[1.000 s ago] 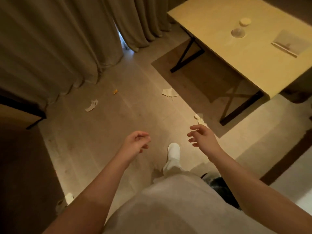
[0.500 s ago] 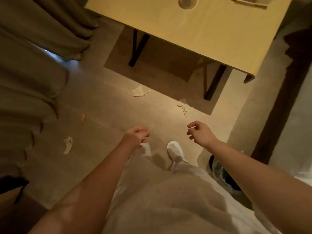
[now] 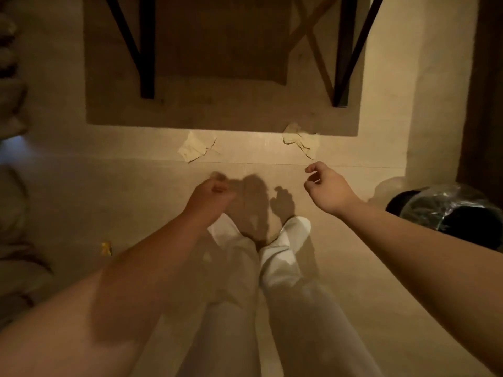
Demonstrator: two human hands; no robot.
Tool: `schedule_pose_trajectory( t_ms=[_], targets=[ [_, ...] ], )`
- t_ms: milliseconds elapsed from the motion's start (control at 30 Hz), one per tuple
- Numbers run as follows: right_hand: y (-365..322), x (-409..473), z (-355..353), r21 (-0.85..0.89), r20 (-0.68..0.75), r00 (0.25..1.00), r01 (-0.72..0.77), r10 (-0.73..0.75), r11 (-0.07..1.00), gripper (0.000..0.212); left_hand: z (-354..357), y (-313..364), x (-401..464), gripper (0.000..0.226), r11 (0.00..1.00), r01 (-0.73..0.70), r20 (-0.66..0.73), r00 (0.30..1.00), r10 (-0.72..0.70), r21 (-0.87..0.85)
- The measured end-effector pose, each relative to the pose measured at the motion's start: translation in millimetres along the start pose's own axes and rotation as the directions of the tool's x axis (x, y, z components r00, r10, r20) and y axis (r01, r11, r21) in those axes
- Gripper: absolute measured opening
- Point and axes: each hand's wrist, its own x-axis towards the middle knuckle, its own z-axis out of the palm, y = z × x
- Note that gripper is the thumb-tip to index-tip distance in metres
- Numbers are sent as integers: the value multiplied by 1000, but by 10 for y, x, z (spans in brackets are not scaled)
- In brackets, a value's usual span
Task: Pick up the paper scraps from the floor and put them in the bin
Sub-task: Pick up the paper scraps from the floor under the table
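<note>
**Both hands empty above two scraps by the table's shadow**

At the bottom of the frame two bare forearms reach forward over pale trousers and white slippers (image 3: pixel 295 227). The left hand (image 3: pixel 211 195), at centre, is blurred; its fingers look curled into a loose fist, and whether it holds anything cannot be told. The right hand (image 3: pixel 325 187), right of centre, has thumb and forefinger hooked with a narrow gap and nothing between them, a shape that suits pinching thin paper.

At the lower left a small yellow scrap (image 3: pixel 106 248) lies alone on the floor (image 3: pixel 81 191). At the right edge stands the bin (image 3: pixel 449 210), dark with a shiny liner, near the right arm, so a drop would be short.

Further up, two torn paper scraps lie flat just before the shadow edge: the left scrap (image 3: pixel 197 149) above the left hand, the right scrap (image 3: pixel 300 141) just above the right hand. Each hand seems lined up with its own scrap. Beyond, dark table legs (image 3: pixel 145 50) stand in shadow at the top.
</note>
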Motion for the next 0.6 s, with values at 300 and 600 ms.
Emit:
schedule_pose_trajectory(
  t_ms=[300, 600],
  targets=[
    [614, 2348, 903, -330, -63, 998, -18, -3, 944, 56, 360, -790, 2766, 67, 972, 40, -226, 974, 13, 229],
    [1065, 3956, 1595, -461, -271, 963, -135, 6, 877, 79, 608, -1163, 4494, 90, 963, 42, -454, 887, 87, 267]
  ],
)
